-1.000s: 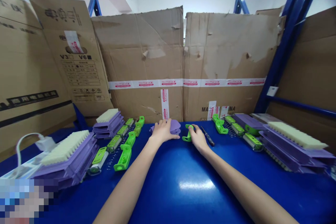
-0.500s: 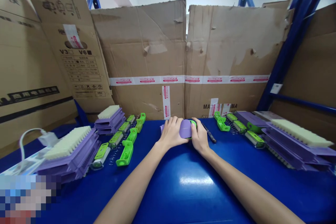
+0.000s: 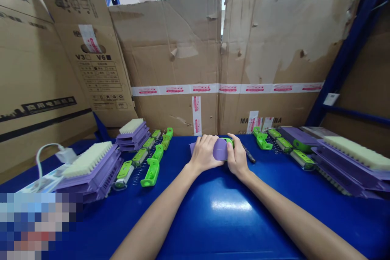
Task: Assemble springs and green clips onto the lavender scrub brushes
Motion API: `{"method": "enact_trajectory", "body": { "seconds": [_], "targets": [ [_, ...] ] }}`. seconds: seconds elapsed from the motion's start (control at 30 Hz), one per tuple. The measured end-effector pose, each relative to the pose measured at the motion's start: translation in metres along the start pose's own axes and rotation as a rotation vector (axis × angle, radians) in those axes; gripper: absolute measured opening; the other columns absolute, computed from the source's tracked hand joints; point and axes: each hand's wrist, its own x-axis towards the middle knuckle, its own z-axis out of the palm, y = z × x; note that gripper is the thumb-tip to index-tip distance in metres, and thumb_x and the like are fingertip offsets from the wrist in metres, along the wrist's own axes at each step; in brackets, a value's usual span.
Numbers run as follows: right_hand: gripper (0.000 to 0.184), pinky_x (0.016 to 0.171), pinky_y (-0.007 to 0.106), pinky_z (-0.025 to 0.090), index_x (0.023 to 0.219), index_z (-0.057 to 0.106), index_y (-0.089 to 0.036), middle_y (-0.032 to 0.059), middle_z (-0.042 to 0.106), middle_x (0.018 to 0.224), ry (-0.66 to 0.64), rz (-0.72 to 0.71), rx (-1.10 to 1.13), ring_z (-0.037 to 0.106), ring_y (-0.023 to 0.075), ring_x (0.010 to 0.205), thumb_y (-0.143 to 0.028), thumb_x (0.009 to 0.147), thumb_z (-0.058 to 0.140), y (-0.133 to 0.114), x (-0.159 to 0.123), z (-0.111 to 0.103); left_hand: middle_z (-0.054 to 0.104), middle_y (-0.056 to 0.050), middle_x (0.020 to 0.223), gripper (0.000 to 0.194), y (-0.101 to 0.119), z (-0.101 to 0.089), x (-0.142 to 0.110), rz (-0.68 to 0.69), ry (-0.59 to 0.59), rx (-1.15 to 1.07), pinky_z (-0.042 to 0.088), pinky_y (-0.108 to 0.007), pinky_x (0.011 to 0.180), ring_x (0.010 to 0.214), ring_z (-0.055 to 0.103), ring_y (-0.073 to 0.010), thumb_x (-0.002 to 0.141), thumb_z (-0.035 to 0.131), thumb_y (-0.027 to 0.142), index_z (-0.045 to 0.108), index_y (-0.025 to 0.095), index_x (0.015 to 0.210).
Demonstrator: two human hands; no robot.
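Observation:
At the middle of the blue table, both hands are closed around a purple plastic housing with a bright green piece at its right end. My left hand wraps over the housing's left part, fingers on the far side and thumb near its lower edge. My right hand grips the right end, its thumb pressed beside the green piece. The palms and fingers hide much of the housing. Just right of my right hand lies a dark pen-like tool.
On the left are stacked purple housings with cream bristles, green-topped blocks, springs and green brackets. Similar bristled housings, blocks and green brackets sit right. Cardboard walls the back.
The view has shifted slightly, so the scene sits a little further right and higher. Both hands keep the same hold on the purple housing.

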Motion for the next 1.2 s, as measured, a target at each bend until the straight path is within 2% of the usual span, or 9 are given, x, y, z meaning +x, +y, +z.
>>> {"method": "enact_trajectory", "body": {
  "seconds": [0.1, 0.3, 0.43, 0.57, 0.7, 0.83, 0.9, 1.0, 1.2],
  "targets": [
    [0.042, 0.093, 0.040, 0.043, 0.125, 0.045, -0.016, 0.0136, 0.057, 0.111, -0.076, -0.039, -0.031, 0.056, 0.0241, 0.104, -0.034, 0.093, 0.027, 0.000, 0.001, -0.002, 0.061, -0.009, 0.101, 0.053, -0.002, 0.000, -0.003, 0.026, 0.026, 0.004, 0.039, -0.039, 0.079, 0.093, 0.052, -0.0268, 0.062, 0.064, 0.039, 0.051, 0.017, 0.108],
    [0.047, 0.098, 0.042, 0.039, 0.130, 0.041, -0.016, 0.0140, 0.052, 0.126, -0.143, 0.041, 0.036, 0.051, 0.0239, 0.115, -0.040, 0.094, 0.024, 0.002, 0.005, -0.003, 0.059, -0.011, 0.110, 0.053, -0.003, 0.004, -0.007, 0.120, -0.065, -0.016, 0.040, -0.040, 0.085, 0.099, 0.053, -0.0268, 0.067, 0.058, 0.031, 0.047, 0.018, 0.118],
    [0.056, 0.087, 0.042, 0.045, 0.139, 0.030, -0.019, 0.0125, 0.056, 0.119, -0.163, 0.151, 0.018, 0.058, 0.0251, 0.102, -0.047, 0.091, 0.030, 0.006, 0.006, 0.000, 0.052, -0.015, 0.121, 0.068, -0.001, 0.008, -0.006, 0.134, -0.080, -0.033, 0.041, -0.043, 0.089, 0.107, 0.051, -0.0292, 0.065, 0.059, 0.027, 0.039, 0.016, 0.129],
    [0.059, 0.086, 0.040, 0.046, 0.142, 0.025, -0.018, 0.0116, 0.058, 0.110, -0.221, 0.191, 0.003, 0.059, 0.0241, 0.098, -0.049, 0.091, 0.028, 0.009, 0.006, 0.004, 0.044, -0.019, 0.130, 0.063, 0.000, 0.008, -0.004, 0.154, -0.119, 0.024, 0.040, -0.043, 0.091, 0.111, 0.047, -0.0318, 0.062, 0.063, 0.025, 0.046, 0.010, 0.121],
    [0.055, 0.084, 0.039, 0.046, 0.139, 0.033, -0.017, 0.0124, 0.059, 0.111, -0.258, 0.099, -0.128, 0.058, 0.0247, 0.098, -0.046, 0.092, 0.026, 0.005, 0.014, -0.004, 0.056, -0.014, 0.118, 0.062, -0.001, 0.003, -0.001, 0.123, -0.193, 0.094, 0.040, -0.041, 0.087, 0.105, 0.050, -0.0296, 0.069, 0.063, 0.029, 0.043, 0.013, 0.125],
    [0.045, 0.075, 0.036, 0.047, 0.125, 0.051, -0.018, 0.0135, 0.060, 0.109, -0.201, 0.033, -0.433, 0.059, 0.0264, 0.094, -0.041, 0.092, 0.030, 0.007, 0.029, -0.030, 0.054, -0.015, 0.120, 0.068, -0.008, -0.006, 0.001, 0.050, -0.182, 0.164, 0.035, -0.043, 0.092, 0.109, 0.048, -0.0309, 0.070, 0.066, 0.047, 0.044, 0.016, 0.126],
    [0.040, 0.073, 0.037, 0.047, 0.114, 0.059, -0.017, 0.0150, 0.062, 0.103, -0.185, 0.104, -0.606, 0.059, 0.0278, 0.093, -0.037, 0.091, 0.033, 0.016, 0.037, -0.047, 0.055, -0.015, 0.117, 0.064, -0.014, -0.010, 0.001, 0.008, -0.182, 0.206, 0.033, -0.045, 0.094, 0.108, 0.049, -0.0311, 0.070, 0.063, 0.055, 0.050, 0.017, 0.120],
    [0.036, 0.070, 0.039, 0.046, 0.104, 0.064, -0.014, 0.0193, 0.063, 0.095, -0.192, 0.323, -0.831, 0.059, 0.0302, 0.090, -0.033, 0.087, 0.039, 0.035, 0.045, -0.073, 0.057, -0.016, 0.112, 0.051, -0.023, -0.013, -0.001, -0.052, -0.195, 0.297, 0.033, -0.047, 0.092, 0.106, 0.049, -0.0316, 0.078, 0.055, 0.055, 0.057, 0.016, 0.110],
    [0.035, 0.079, 0.049, 0.041, 0.103, 0.065, -0.010, 0.0229, 0.059, 0.107, -0.127, 0.639, -1.083, 0.051, 0.0367, 0.104, -0.024, 0.078, 0.045, 0.063, 0.047, -0.108, 0.057, -0.016, 0.110, 0.042, -0.037, -0.012, -0.007, -0.200, -0.228, 0.458, 0.034, -0.047, 0.089, 0.103, 0.049, -0.0304, 0.086, 0.047, 0.045, 0.056, 0.016, 0.114]
  ]
}}
